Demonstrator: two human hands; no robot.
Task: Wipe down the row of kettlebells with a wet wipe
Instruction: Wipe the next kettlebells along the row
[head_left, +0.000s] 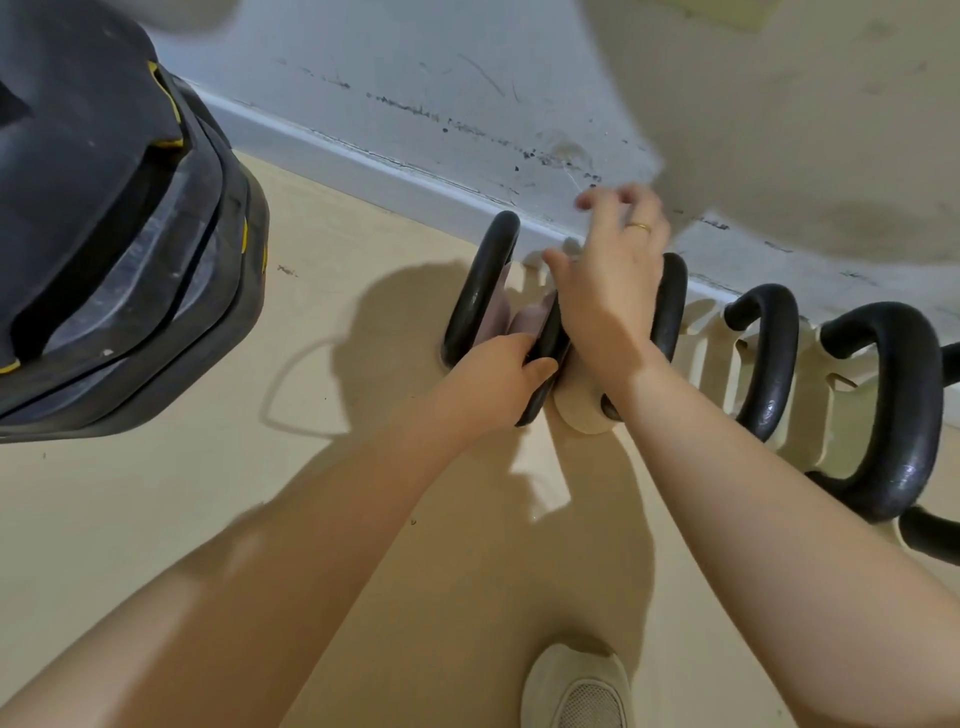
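Two hands at the left end of a row of kettlebells along the wall.

The left hand (498, 374) curls round the near side of the black handle (483, 291) of the leftmost kettlebell, thumb on the near face. The right hand (608, 280) hovers over the second handle (672, 301), fingers spread and slightly blurred, a ring (640, 227) on one finger; it holds nothing that shows, and I cannot make out a wipe in either hand. Two more handles (769, 358) stand further right, their beige bodies (722, 364) blending with the beige floor (156, 519). A scuffed white wall (415, 104) runs behind the row. Stacked black plates (104, 208) sit far left. A pale shoe (576, 686) shows at the near edge.
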